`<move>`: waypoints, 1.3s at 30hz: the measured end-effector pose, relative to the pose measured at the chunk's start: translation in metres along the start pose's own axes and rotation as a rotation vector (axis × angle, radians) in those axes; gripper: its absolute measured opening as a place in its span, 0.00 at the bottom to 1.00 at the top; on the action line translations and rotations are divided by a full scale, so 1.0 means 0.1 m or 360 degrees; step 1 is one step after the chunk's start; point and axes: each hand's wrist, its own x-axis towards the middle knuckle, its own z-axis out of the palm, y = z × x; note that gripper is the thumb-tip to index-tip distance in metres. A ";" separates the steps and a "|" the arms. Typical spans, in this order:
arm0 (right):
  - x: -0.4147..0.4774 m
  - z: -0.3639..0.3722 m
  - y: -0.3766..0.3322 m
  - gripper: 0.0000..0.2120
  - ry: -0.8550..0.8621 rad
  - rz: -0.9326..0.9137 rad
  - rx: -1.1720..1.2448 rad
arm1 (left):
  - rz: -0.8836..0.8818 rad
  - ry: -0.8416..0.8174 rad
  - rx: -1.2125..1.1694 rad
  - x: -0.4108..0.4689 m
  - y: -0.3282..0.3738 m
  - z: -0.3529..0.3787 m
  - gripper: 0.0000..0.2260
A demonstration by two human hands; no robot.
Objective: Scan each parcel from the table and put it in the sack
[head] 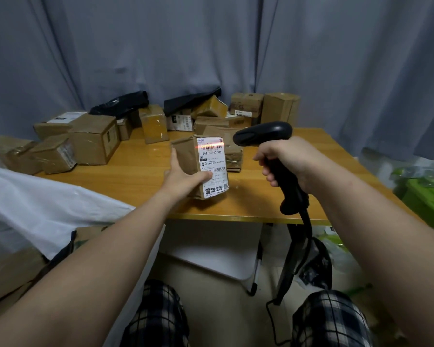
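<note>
Closest to me are the person's knees in dark checked cloth [158, 319]. A thin black cord [271, 321] loops down by the right knee. On the left sits the white sack [35, 204], soft and crumpled, just beside the table's front corner. Brown cardboard [10, 271] shows under its edge.

Next comes the table [135, 171], smooth orange-brown wood with a straight front edge. Over its front part the left hand [183, 179] holds the parcel [186, 156], a small brown box wrapped in shiny tape. The thumb presses on the front and the fingers curl round the far side. The box stands up tall, but I cannot tell if its bottom touches the wood.

On the parcel's front is a white label [212, 166]. The big number on it reads 502-602-12-815. It has stripe codes at the top and middle and a square code in the bottom corner. A red line of light [209, 147] glows across the top stripes.

The right hand [286, 161] is wrapped tight round the handle of a black plastic scanner [263, 135]. Its rounded head points at the label, close to it but not touching.

Farther back lies a heap of brown boxes [93, 139], some with white stickers, and two black plastic bags [120, 102] on top. Behind it all hangs a grey curtain [211, 46] in long folds.
</note>
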 end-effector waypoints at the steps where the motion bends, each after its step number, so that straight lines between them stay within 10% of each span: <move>1: -0.02 0.00 0.00 0.08 -0.0005 0.0003 -0.0004 | -0.0003 0.0007 0.0003 -0.01 0.00 0.00 0.63; 39: -0.08 0.77 0.31 0.04 -0.0106 -0.0615 0.0234 | 0.0361 0.0387 0.0101 -0.31 -0.04 -0.62 0.54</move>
